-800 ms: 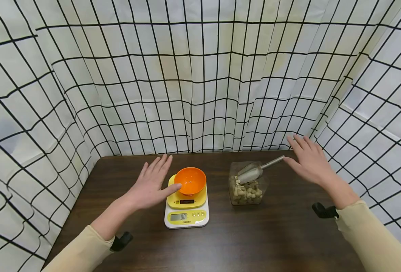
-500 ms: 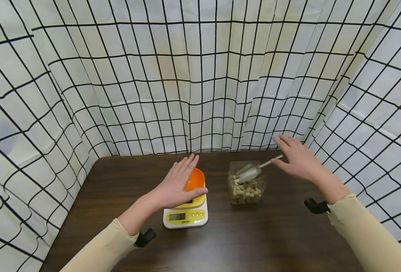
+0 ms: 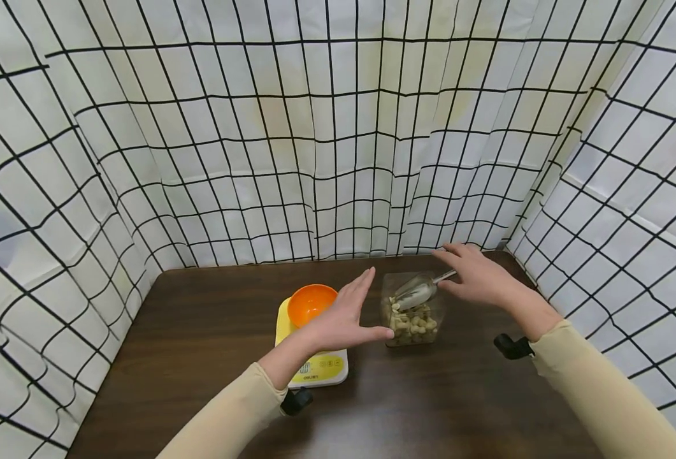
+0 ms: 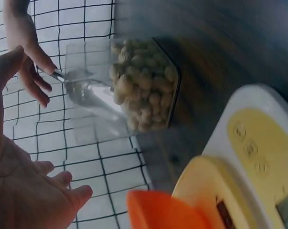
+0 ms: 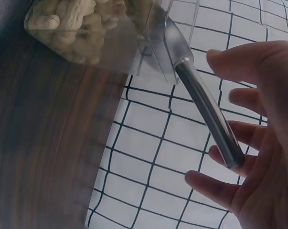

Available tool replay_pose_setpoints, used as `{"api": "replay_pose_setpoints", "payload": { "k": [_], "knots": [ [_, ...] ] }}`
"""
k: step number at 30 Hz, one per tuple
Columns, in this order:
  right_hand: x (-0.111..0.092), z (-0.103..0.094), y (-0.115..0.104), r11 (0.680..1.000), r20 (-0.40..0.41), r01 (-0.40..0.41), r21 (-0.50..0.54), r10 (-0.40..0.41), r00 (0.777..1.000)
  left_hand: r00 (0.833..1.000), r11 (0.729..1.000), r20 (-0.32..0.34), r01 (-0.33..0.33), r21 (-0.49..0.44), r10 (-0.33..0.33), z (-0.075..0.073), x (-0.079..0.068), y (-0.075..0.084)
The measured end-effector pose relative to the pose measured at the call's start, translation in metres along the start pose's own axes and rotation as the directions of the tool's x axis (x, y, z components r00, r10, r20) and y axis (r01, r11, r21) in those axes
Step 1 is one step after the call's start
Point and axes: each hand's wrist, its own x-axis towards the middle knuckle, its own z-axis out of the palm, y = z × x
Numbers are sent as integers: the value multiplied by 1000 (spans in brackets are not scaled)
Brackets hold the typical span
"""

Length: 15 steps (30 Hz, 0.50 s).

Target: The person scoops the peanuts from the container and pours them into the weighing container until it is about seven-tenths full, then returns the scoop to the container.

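On the dark wood-grain table (image 3: 200,344), in the head view, a white-and-yellow digital scale (image 3: 334,368) supports an orange bowl (image 3: 309,303). To the right of the scale stands a clear square container (image 3: 392,284) of unshelled peanuts (image 3: 413,326). A metal scoop (image 3: 415,292) leans inside it, mouth down on the peanuts. The left hand (image 3: 336,324) overlaps the scale in this view, fingers extended and close together, thumb spread toward the container. The right hand (image 3: 475,275) is located at the scoop's outer end. A white curtain with black grid lines (image 3: 338,127) surrounds the table's rear.

In the left wrist view, the left palm and spread thumb show at the left edge; the container appears beyond them, the scale and bowl at lower right.

In the right wrist view, the handle (image 5: 208,112) extends past the container rim, in front of the right fingers. These are spread and slightly bent, the thumb apart; contact with the handle cannot be confirmed.
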Motion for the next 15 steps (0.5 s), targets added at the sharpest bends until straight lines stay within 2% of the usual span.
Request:
{"api": "replay_pose_setpoints", "payload": {
  "k": [5, 9, 12, 15],
  "knots": [
    [4, 5, -7, 1000, 16, 14, -23, -13, 1000, 997, 988, 5, 83, -134, -83, 18, 18, -4],
    [10, 6, -9, 997, 10, 26, -76, -26, 1000, 989, 956, -2, 145, -255, -150, 27, 34, -10],
    [12, 7, -9, 992, 15, 36, -122, -35, 999, 986, 935, -2, 158, -317, -168, 32, 43, -13],
    [13, 6, -7, 987, 28, 36, -155, -32, 999, 988, 930, 14, 149, -335, -153, 37, 51, -16]
  ]
}}
